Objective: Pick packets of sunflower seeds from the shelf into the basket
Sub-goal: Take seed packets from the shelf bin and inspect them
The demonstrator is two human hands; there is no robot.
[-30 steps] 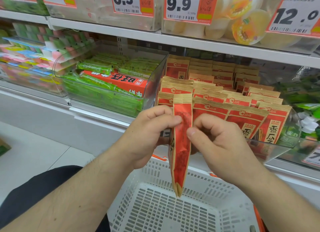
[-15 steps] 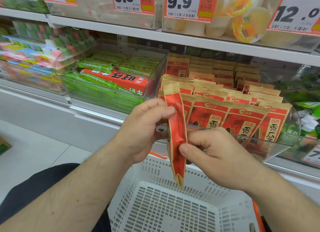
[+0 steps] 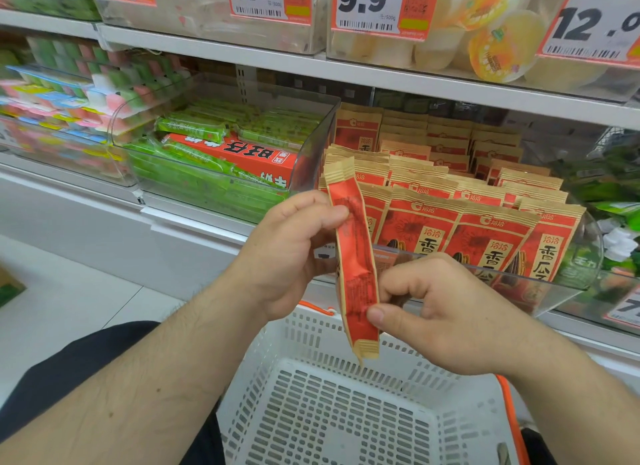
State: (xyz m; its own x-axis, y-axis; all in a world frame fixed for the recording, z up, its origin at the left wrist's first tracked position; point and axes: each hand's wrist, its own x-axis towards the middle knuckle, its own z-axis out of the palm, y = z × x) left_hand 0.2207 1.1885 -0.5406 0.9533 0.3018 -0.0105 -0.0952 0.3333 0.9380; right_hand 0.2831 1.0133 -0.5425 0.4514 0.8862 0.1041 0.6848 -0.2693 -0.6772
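A red and tan sunflower seed packet [image 3: 353,256] hangs edge-on in front of the shelf, above the far rim of the white perforated basket [image 3: 332,405]. My left hand [image 3: 291,253] pinches its upper part between thumb and fingers. My right hand [image 3: 440,312] pinches its lower part with the thumb in front. Several more packets of the same seeds [image 3: 485,229] stand upright in rows in a clear plastic bin [image 3: 561,291] on the shelf just behind my hands. Nothing lies in the visible part of the basket.
A clear bin of green wrapped snacks with a red box [image 3: 228,159] stands left of the seed bin. Pastel jelly cups [image 3: 52,100] are farther left. The upper shelf carries price tags [image 3: 367,7] and jelly tubs. White floor tiles [image 3: 69,308] lie at left.
The packet has moved up and slightly left, and both hands shifted with it. My right hand slid down to the packet's lower part; my left hand still pinches the top.
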